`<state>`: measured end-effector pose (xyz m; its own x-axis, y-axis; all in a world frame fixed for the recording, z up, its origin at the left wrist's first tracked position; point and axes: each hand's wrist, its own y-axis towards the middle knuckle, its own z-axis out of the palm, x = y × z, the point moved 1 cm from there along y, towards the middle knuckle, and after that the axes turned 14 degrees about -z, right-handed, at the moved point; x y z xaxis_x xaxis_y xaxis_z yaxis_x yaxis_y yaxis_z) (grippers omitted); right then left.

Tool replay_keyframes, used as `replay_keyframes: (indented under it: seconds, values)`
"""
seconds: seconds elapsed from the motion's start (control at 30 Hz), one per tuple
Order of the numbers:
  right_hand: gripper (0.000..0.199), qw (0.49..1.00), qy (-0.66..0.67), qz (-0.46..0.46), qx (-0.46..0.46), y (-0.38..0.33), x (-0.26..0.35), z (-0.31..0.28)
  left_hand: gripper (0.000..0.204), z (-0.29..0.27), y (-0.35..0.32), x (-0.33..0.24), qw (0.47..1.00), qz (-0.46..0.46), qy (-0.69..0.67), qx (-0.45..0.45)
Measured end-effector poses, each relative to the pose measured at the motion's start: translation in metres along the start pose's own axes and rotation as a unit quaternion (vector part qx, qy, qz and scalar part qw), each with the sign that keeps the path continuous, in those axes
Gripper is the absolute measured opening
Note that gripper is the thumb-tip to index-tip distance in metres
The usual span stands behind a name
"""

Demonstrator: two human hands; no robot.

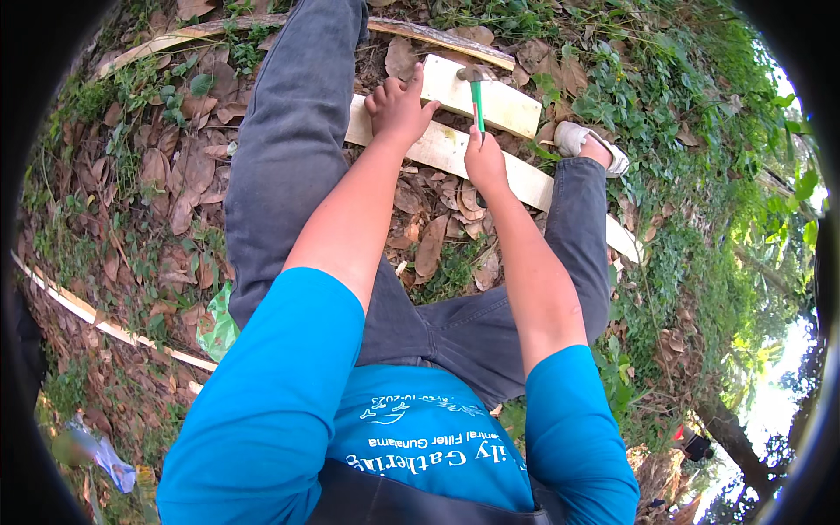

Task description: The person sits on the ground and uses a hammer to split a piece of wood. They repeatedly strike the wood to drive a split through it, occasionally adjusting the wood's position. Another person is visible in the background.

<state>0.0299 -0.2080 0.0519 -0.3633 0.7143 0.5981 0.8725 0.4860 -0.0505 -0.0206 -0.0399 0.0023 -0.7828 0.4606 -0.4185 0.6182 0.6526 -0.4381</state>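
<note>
My right hand [486, 162] is closed round the green handle of a hammer [478, 98]. The hammer's metal head is over a short, pale wooden board [507, 103]; whether it touches the wood I cannot tell. At the left end of this board is my left hand [398, 109], its forefinger and thumb bracketing the corner and the other fingers curled. A longer pale plank [516, 178] runs slantwise nearer to me, below the short board. It passes under or behind my right leg.
My outstretched legs [293, 140] frame the boards. Rough wood strips lie beyond them, including a bark-edged strip [442, 39]. A long thin strip [105, 325] and a green plastic bag [217, 325] are at the left. Dry leaves and low plants cover the ground.
</note>
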Motion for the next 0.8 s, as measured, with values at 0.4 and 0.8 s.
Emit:
replay_keyframes:
  seconds: [0.4, 0.8]
  values:
    - [0.046, 0.999, -0.036, -0.016, -0.011, 0.002, -0.008, -0.004, 0.076, -0.003, 0.004, 0.0, 1.0, 0.021, 0.011, 0.015]
    - [0.051, 0.985, -0.1, -0.027, 0.138, 0.012, -0.04, -0.008, 0.048, -0.011, 0.026, 0.026, 0.991, 0.014, -0.132, 0.0]
